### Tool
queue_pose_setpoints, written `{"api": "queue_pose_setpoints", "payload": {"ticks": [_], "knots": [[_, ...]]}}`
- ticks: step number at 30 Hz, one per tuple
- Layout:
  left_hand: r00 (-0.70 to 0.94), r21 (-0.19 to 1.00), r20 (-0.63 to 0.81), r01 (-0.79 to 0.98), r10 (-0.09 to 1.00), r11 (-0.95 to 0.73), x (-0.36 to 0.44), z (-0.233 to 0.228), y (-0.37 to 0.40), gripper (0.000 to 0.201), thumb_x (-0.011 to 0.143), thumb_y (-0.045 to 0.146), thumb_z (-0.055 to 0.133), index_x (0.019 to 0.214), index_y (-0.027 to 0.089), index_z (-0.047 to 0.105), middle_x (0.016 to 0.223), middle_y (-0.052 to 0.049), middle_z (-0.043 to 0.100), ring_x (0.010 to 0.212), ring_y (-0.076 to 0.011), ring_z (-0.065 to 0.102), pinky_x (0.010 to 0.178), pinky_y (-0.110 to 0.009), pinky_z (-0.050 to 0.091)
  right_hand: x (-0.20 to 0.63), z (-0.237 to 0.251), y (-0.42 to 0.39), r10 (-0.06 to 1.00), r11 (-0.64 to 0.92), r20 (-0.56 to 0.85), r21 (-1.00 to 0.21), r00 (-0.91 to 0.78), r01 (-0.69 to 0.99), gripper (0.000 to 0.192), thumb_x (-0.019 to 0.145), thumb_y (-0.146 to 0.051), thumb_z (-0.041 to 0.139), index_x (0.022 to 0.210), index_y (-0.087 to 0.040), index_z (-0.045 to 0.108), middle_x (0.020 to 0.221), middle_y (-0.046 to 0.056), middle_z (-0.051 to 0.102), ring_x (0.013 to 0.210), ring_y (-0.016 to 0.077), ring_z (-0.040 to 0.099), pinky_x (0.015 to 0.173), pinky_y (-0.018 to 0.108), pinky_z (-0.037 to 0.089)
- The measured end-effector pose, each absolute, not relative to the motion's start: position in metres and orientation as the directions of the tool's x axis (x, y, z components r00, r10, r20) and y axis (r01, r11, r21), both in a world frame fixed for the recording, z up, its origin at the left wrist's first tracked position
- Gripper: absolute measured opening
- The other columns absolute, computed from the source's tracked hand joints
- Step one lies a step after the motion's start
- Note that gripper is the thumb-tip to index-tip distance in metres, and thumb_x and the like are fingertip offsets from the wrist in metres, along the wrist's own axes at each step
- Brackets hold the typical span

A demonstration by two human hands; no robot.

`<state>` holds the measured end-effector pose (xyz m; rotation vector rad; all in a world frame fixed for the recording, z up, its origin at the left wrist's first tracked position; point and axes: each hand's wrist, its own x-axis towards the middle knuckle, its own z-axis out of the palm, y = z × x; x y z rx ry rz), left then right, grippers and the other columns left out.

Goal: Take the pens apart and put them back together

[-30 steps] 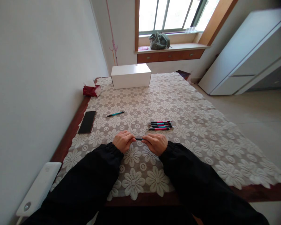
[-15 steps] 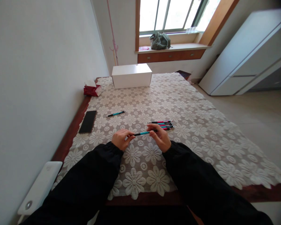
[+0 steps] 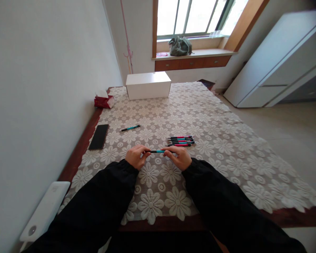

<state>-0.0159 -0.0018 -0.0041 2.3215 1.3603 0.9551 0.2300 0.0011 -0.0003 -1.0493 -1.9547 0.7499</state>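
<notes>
From the head camera I see my left hand point(image 3: 137, 156) and right hand point(image 3: 179, 158) both pinched shut on one blue-and-black pen point(image 3: 156, 151), held level between them just above the lace tablecloth point(image 3: 226, 140), toward the table's near edge. Just beyond my right hand lies a row of pens point(image 3: 181, 141). A lone blue pen point(image 3: 130, 128) rests further left, and a dark phone point(image 3: 98, 136) lies by the left edge — a white box point(image 3: 148, 85) at the far end.

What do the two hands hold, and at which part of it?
A blue and black pen, held level by its two ends: the left hand pinches one end, the right hand the other.
</notes>
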Motion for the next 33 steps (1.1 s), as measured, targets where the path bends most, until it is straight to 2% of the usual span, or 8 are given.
{"api": "queue_pose_setpoints", "payload": {"ticks": [6,12,19,22,26,33], "knots": [[0.327,0.513,0.393,0.698,0.860,-0.500,-0.0143,-0.0021,-0.0031,0.007,0.089,0.024,0.065,0.090,0.021,0.070,0.079,-0.002,0.070,0.074,-0.0162,0.064,0.072,-0.029,0.051,0.2319,0.0047,0.0019,0.900,0.420,0.339,-0.843,-0.273,0.338,0.040,0.097,-0.051,0.052,0.097,-0.020,0.078,0.088,0.007,0.078,0.081,0.0215,0.072,0.073,0.032,0.054],[0.339,0.507,0.381,0.701,0.860,-0.501,-0.0133,-0.0003,-0.0047,0.011,0.091,0.028,0.063,0.087,0.021,0.070,0.080,-0.003,0.070,0.075,-0.0160,0.064,0.072,-0.029,0.051,0.2327,0.0016,0.0011,0.924,0.355,0.299,-0.903,-0.239,0.243,0.049,0.099,-0.055,0.046,0.091,-0.019,0.078,0.073,0.005,0.074,0.064,0.0162,0.066,0.065,0.029,0.053],[0.334,0.516,0.387,0.694,0.859,-0.502,-0.0137,-0.0019,-0.0043,0.012,0.091,0.029,0.062,0.087,0.020,0.070,0.078,-0.003,0.070,0.073,-0.0161,0.064,0.071,-0.029,0.050,0.2300,0.0026,0.0002,0.951,0.266,0.237,-0.955,-0.197,0.134,0.048,0.096,-0.058,0.050,0.090,-0.017,0.074,0.070,0.006,0.072,0.059,0.0148,0.061,0.057,0.029,0.049],[0.352,0.519,0.394,0.677,0.849,-0.522,-0.0136,-0.0015,-0.0044,0.013,0.091,0.030,0.062,0.086,0.020,0.069,0.077,-0.003,0.069,0.072,-0.0158,0.063,0.070,-0.029,0.050,0.2278,0.0036,0.0002,0.954,0.237,0.217,-0.968,-0.206,0.078,0.043,0.093,-0.058,0.056,0.097,-0.017,0.070,0.070,0.004,0.070,0.060,0.0147,0.061,0.057,0.028,0.049],[0.375,0.527,0.406,0.649,0.833,-0.549,-0.0140,-0.0011,-0.0045,0.015,0.092,0.030,0.060,0.087,0.019,0.069,0.077,-0.003,0.069,0.071,-0.0157,0.063,0.069,-0.028,0.050,0.2253,0.0009,-0.0009,0.944,0.191,0.182,-0.982,-0.275,0.009,0.045,0.091,-0.059,0.058,0.108,-0.018,0.064,0.072,0.003,0.066,0.063,0.0150,0.061,0.057,0.028,0.049],[0.349,0.533,0.405,0.660,0.845,-0.529,-0.0153,-0.0047,-0.0026,0.013,0.092,0.029,0.059,0.089,0.021,0.069,0.080,-0.003,0.070,0.073,-0.0156,0.063,0.070,-0.028,0.051,0.2270,-0.0048,-0.0024,0.924,0.192,0.169,-0.981,-0.343,0.036,0.045,0.090,-0.057,0.060,0.116,-0.020,0.064,0.091,0.005,0.063,0.078,0.0168,0.061,0.065,0.029,0.052]]}}
